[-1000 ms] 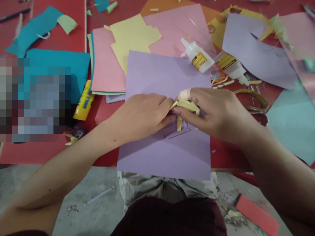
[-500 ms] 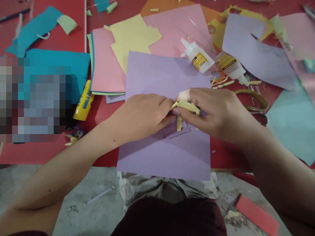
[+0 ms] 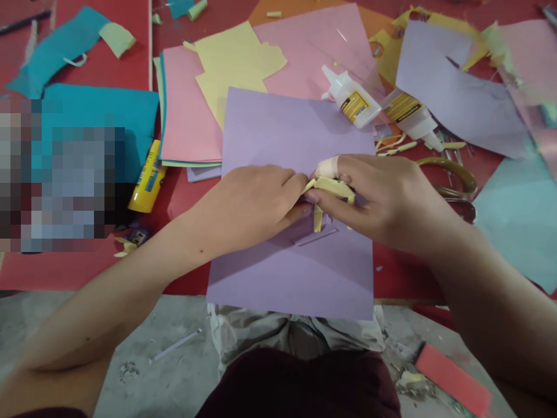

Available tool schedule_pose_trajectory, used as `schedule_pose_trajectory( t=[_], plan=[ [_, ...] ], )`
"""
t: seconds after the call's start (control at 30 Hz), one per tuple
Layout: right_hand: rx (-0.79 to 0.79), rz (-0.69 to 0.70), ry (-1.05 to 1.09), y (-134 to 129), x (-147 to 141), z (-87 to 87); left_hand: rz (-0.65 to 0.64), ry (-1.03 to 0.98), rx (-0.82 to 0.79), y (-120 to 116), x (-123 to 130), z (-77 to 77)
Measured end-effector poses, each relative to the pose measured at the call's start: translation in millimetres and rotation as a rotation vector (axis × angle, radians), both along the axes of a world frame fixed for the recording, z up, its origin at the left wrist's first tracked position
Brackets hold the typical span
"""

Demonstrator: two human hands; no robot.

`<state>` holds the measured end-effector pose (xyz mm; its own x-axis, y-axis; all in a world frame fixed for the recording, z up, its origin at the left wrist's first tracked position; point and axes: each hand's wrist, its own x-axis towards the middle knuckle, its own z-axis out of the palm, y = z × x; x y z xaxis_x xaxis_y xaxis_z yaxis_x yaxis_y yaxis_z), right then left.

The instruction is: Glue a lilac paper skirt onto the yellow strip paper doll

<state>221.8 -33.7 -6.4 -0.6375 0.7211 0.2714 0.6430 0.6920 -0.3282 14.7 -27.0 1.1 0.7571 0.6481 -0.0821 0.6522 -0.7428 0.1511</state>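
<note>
Over a large sheet of purple paper (image 3: 278, 273), my two hands meet at a small folded piece of yellow paper (image 3: 333, 186). My left hand (image 3: 267, 194) is closed, its fingertips pinching the left end of the yellow piece. My right hand (image 3: 378, 194), with white tape round one finger and a ring, grips the piece from the right between thumb and fingers. A narrow yellow strip hangs down below the thumb. Under the hands lies a small purple paper piece (image 3: 315, 232) with a raised edge. The fingertips partly hide the yellow paper.
Two white glue bottles (image 3: 354, 101) lie beyond the purple sheet. Scissors (image 3: 450, 177) rest right of my right hand. A yellow glue stick (image 3: 145, 180) lies left, near stacked coloured paper (image 3: 191, 110). A light blue sheet (image 3: 517, 220) is at the right, above the table edge.
Both hands keep the same grip on the yellow paper, with hardly any movement. The whole view has shifted very slightly.
</note>
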Motion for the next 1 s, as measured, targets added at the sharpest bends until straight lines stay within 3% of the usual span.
schedule_pose_trajectory(
  t=[0.7,1.0],
  plan=[
    [-0.059,-0.033,0.007,1.6,-0.1,-3.4,-0.014,0.02,0.051,0.2,-1.0,-2.9],
    [-0.056,-0.044,0.033,0.8,-2.2,-0.3,0.015,-0.067,-0.103,4.4,-4.4,-0.7]
  ],
)
